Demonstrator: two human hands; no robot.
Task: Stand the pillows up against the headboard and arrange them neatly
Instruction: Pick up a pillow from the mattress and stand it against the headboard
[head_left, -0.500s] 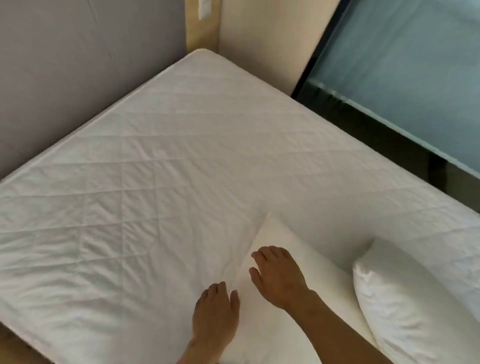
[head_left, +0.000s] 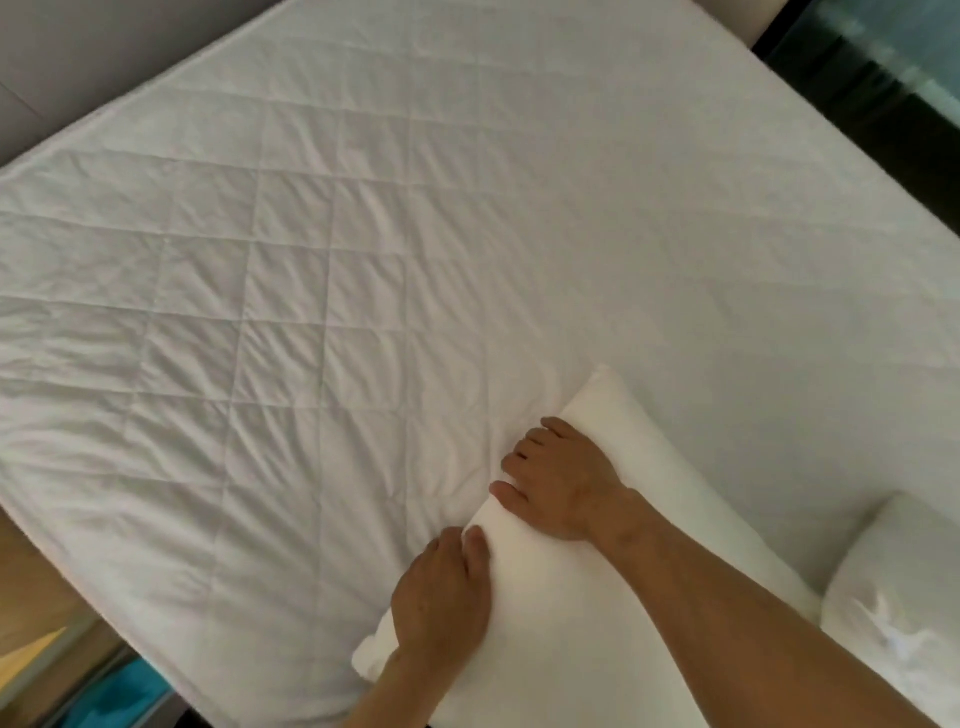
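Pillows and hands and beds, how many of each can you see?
Pillows: 2, the near pillow under the hands and the far pillow on the right.
Hands: 2, the left hand and the right hand, both at the near pillow's edge.
Mattresses: 1, the quilted mattress.
Total: 5.

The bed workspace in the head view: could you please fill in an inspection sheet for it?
Surface: white quilted mattress cover, lightly wrinkled.
Job's things: near pillow lying flat; second pillow at right edge, partly cropped.
Clutter: nothing seen.
Grippers: left hand and right hand both grip the near pillow's left edge.
Cables: nothing seen.
Surroundings: grey wall upper left, wooden floor lower left.
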